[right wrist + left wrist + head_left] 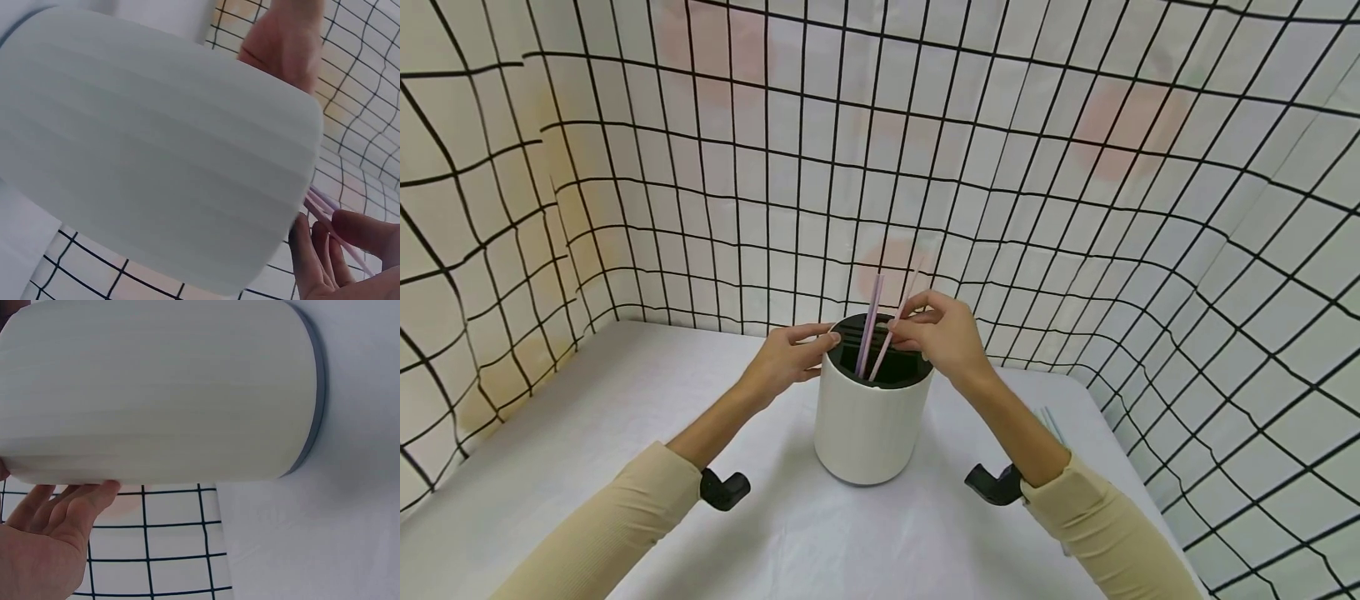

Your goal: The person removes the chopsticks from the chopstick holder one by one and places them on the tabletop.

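Observation:
A white round utensil holder (868,433) with a black slotted insert (904,367) stands upright on the table. My left hand (787,360) holds its rim from the left, thumb at the top edge and fingers along the outer wall (144,394). Over the opening, my right hand (946,337) pinches a pink straw (895,323) between thumb and fingers. This straw leans right, its lower end inside the insert. Beside it, purple straws (868,325) stand in the same opening. In the right wrist view, my right fingers (310,259) are close to the holder's rim.
Pale blue-green straws (1051,423) lie on the white table (790,533) at the right, partly hidden by my right forearm. Black wire mesh (760,208) rises at the back and both sides. A black wrist mount (725,490) juts out below my left sleeve.

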`<state>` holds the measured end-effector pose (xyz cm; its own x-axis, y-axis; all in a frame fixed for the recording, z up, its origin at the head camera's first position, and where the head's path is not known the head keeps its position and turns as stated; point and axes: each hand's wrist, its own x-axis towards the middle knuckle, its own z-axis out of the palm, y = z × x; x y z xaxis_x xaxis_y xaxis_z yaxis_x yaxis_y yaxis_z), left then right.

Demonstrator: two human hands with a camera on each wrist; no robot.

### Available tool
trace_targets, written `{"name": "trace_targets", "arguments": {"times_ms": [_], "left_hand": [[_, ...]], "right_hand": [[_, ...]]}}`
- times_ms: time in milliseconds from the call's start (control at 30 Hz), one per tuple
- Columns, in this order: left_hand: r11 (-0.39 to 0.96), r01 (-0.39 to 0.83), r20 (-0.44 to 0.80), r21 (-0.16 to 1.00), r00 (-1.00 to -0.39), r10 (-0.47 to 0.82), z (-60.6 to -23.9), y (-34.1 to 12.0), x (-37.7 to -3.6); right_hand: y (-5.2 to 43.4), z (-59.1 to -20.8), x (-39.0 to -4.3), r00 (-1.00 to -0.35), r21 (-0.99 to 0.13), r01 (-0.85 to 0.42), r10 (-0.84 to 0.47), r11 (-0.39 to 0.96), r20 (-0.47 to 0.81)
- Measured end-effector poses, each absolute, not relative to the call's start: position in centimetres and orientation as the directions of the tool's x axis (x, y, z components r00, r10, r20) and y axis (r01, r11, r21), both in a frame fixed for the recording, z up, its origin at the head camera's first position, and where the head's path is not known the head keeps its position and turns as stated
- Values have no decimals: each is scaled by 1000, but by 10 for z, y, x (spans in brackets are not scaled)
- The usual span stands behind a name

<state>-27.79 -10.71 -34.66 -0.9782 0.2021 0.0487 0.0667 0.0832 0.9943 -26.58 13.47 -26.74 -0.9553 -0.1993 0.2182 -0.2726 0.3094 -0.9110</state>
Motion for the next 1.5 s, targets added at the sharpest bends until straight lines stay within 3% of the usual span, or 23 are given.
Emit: {"name": "trace_targets", "arguments": {"times_ms": [967, 1267, 1500], "left_hand": [[79, 62, 45, 995, -980, 193, -347, -106, -278], [75, 65, 50, 995, -980, 192, -347, -108, -278], [79, 82, 64, 993, -976, 206, -346, -107, -278]], "right_hand": [[220, -217, -263, -967, -964, -255, 32, -69, 253], [242, -224, -266, -977, -976, -213, 32, -53, 212], [263, -251, -277, -990, -986, -139, -4, 93, 139]]}}
